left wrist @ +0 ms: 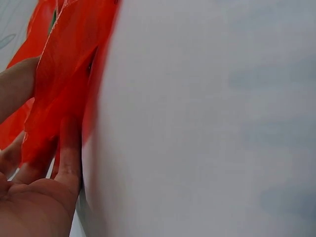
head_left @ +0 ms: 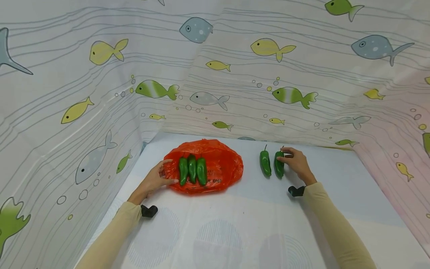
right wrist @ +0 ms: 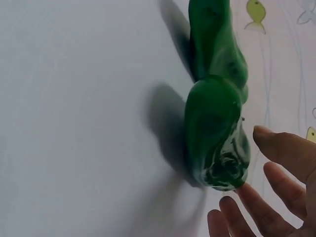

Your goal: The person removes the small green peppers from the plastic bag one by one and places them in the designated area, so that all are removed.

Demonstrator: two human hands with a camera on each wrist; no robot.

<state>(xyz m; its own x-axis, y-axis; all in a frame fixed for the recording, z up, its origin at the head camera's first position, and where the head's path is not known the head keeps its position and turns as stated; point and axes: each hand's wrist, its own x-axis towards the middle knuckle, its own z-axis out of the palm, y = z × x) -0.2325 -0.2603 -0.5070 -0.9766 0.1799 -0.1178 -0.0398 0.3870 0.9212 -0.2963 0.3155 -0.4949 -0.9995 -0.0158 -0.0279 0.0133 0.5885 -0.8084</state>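
Three glossy green chili peppers (head_left: pixel 192 170) lie side by side on a red plastic bag (head_left: pixel 231 168). At the bag's left edge is my left hand (head_left: pixel 155 181), thumb and fingers spread apart. In the left wrist view, its fingers (left wrist: pixel 70 153) show through the thin red film (left wrist: pixel 64 74). On the right, two more green peppers lie apart on the table. My right hand (head_left: pixel 297 162) is at the outer pepper (head_left: pixel 279 164), with the other pepper (head_left: pixel 265 163) to its left. The right wrist view shows the thumb (right wrist: pixel 281 143) apart from the near pepper (right wrist: pixel 212 118), with fingertips close to its end.
A white table cover (head_left: pixel 218 213) with pale round prints lies beneath everything. A fish-patterned curtain (head_left: pixel 235 82) hangs around the back and sides. Black wrist mounts (head_left: pixel 149 211) sit at both sleeve cuffs.
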